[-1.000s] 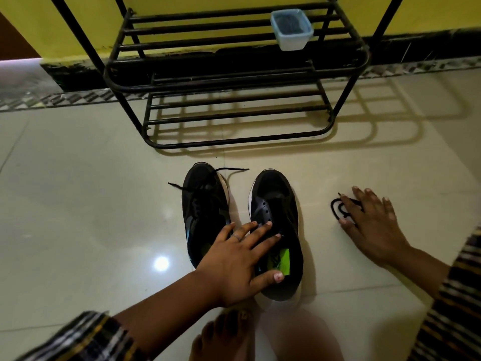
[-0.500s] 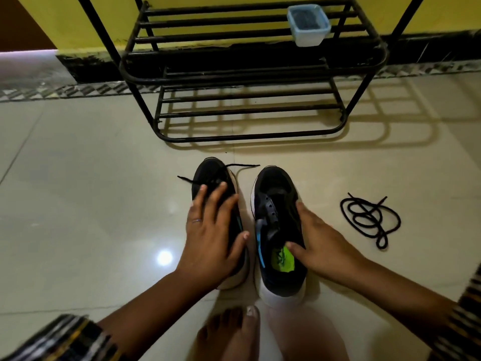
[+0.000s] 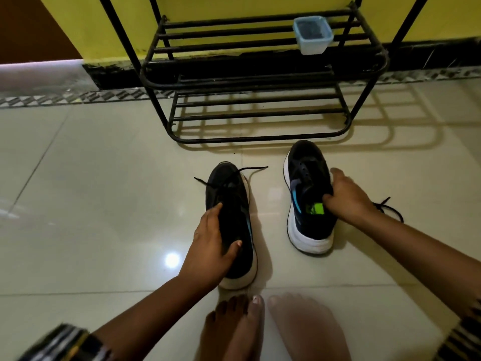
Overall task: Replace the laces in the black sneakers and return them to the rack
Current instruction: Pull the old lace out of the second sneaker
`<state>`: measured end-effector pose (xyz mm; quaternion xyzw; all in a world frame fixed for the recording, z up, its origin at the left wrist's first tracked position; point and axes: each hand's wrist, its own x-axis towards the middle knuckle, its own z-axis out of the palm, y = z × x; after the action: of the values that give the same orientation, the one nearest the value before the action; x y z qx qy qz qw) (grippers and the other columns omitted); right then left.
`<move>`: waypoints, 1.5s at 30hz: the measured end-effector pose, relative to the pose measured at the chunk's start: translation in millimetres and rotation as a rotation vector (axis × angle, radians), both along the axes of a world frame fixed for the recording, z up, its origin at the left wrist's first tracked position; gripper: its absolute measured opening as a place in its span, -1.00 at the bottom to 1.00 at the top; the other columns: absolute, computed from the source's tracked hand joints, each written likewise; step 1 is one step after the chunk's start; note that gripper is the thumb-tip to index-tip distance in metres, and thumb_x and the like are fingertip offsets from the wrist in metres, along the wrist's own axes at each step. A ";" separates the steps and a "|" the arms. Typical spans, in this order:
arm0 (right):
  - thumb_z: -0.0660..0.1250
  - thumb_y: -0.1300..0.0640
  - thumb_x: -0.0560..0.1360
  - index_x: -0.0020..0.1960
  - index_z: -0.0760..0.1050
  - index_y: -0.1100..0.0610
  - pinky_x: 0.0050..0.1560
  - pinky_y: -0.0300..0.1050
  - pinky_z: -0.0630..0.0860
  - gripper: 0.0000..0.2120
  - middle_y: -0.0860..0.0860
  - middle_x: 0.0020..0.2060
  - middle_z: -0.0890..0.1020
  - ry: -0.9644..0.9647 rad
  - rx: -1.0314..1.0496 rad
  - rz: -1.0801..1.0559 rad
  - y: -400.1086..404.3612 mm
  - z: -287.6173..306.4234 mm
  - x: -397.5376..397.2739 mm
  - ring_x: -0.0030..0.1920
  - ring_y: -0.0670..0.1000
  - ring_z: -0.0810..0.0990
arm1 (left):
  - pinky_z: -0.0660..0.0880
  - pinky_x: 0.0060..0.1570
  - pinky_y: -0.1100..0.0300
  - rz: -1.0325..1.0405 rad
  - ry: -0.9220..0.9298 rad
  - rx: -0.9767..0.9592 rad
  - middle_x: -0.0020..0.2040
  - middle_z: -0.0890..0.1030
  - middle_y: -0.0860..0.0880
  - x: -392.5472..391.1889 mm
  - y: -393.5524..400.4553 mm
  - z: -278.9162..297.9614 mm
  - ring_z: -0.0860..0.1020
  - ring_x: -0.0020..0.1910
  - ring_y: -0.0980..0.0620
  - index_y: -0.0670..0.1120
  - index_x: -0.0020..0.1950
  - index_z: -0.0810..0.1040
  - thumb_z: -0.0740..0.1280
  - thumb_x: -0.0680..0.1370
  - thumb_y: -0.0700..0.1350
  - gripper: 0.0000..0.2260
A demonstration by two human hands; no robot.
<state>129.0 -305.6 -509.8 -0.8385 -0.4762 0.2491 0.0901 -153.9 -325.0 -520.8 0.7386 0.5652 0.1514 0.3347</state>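
The left hand [image 3: 210,241] grips the laced shoe [image 3: 229,220]; the right hand [image 3: 346,199] grips the bare one [image 3: 308,199] (no lace yet). Hold it steady, then fetch the lace [image 3: 387,208].

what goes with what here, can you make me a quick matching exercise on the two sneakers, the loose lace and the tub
Things:
1. left-hand sneaker
2. right-hand sneaker
3. loose lace
4. plastic tub

States:
a. on the rack shelf
b. lace threaded, ends trailing
c. on the floor behind the right hand
d. eyelets bare

Pairs: 1-b, 2-d, 3-c, 4-a
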 end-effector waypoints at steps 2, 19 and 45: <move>0.29 0.19 0.48 0.43 0.15 0.12 0.06 0.08 0.46 -0.42 0.21 0.26 0.38 -0.030 0.182 0.004 -9.0 15.3 -8.6 0.13 0.27 0.50 | 0.29 0.34 0.18 -0.007 0.016 -0.004 0.52 0.17 -0.01 -1.9 -5.6 0.4 0.25 0.45 -0.03 -0.02 0.55 -0.07 0.37 0.50 -0.01 -0.22; 0.11 -0.13 0.57 0.13 0.36 0.14 -0.18 -0.06 0.43 -0.65 0.15 -0.02 0.58 -0.159 0.067 0.592 -36.6 6.7 -112.3 0.00 0.20 0.57 | 0.54 -0.09 0.09 -0.032 0.096 0.020 -0.03 0.66 -0.02 9.6 16.5 16.0 0.62 -0.03 -0.04 -0.04 0.51 0.01 0.36 0.51 0.06 -0.28; 0.03 -0.10 0.60 0.09 0.50 0.12 -0.26 -0.12 0.31 -0.62 0.15 -0.10 0.62 -0.297 0.228 0.547 -54.4 -13.2 -107.7 -0.06 0.20 0.60 | 0.50 0.00 0.05 -0.210 0.043 0.424 0.06 0.54 -0.01 13.0 21.7 -7.9 0.41 0.14 -0.03 -0.03 -0.11 0.58 0.24 0.44 0.06 -0.78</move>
<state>21.3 -360.0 -523.0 -0.6913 -0.7164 0.0841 0.0426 -140.9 -303.3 -528.7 0.8502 0.4480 0.2150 0.1740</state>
